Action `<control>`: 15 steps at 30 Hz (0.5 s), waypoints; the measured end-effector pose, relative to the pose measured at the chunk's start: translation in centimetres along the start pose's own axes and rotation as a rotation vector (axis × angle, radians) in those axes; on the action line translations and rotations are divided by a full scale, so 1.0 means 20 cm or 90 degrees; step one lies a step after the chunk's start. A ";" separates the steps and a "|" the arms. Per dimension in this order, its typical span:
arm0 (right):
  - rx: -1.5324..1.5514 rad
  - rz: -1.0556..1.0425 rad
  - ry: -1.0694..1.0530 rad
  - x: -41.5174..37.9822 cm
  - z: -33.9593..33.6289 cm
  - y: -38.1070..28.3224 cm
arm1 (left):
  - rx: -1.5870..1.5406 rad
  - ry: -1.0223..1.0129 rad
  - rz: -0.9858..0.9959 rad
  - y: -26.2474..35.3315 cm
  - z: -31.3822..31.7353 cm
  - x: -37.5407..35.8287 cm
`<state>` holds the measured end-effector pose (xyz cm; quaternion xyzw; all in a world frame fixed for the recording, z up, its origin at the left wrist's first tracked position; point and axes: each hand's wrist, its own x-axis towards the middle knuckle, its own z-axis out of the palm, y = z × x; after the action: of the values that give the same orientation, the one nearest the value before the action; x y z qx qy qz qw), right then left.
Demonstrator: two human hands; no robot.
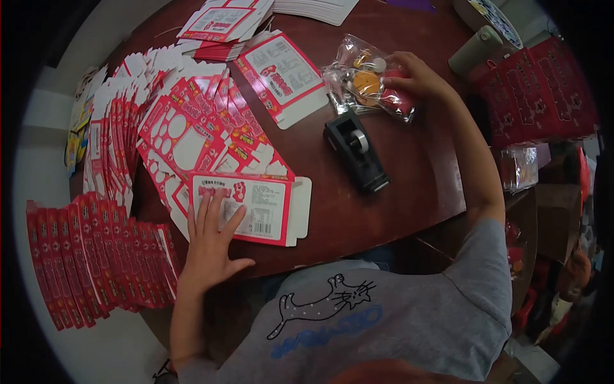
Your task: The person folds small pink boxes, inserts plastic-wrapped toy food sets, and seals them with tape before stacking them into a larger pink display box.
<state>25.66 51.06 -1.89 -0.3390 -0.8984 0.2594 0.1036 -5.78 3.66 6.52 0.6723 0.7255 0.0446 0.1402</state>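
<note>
My left hand lies with fingers spread on a red and white printed box with an open white end flap at its right. That box rests at the front edge of a pile of flat, unfolded cartons. Across the table, my right hand curls over a clear plastic packet with something red inside; the fingertips are partly hidden. Beside it lies more clear packaging with yellow and white contents. A black tape dispenser stands between the two hands.
Upright folded red boxes stand in a row at the left. More flat cartons and a single carton lie farther back. At the right are a green bottle, a patterned bowl and red boxes.
</note>
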 end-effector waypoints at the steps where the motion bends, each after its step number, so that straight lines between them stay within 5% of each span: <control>1: 0.019 -0.039 0.030 -0.05 0.00 -0.03 | 0.098 -0.113 0.055 0.02 -0.02 0.06; 4: 0.227 -0.039 0.012 -0.15 -0.01 -0.09 | 0.134 -0.161 0.152 0.00 0.00 0.24; 7: 0.135 0.004 0.143 -0.33 -0.13 -0.31 | 0.162 -0.183 0.176 0.00 0.03 0.32; 11: 0.090 0.084 0.193 -0.72 -0.31 -0.87 | 0.125 -0.062 0.175 0.10 0.01 0.17; 13: 0.233 -0.074 0.152 -0.87 -0.25 -0.87 | 0.013 0.101 0.120 0.17 0.02 0.04; 15: 0.226 -0.116 0.104 -0.97 -0.12 -0.95 | -0.030 0.119 0.102 0.23 0.09 -0.04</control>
<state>30.58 27.02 10.11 -0.2528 -0.8542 0.3745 0.2573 -0.80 3.03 6.11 0.7175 0.6781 0.1356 0.0836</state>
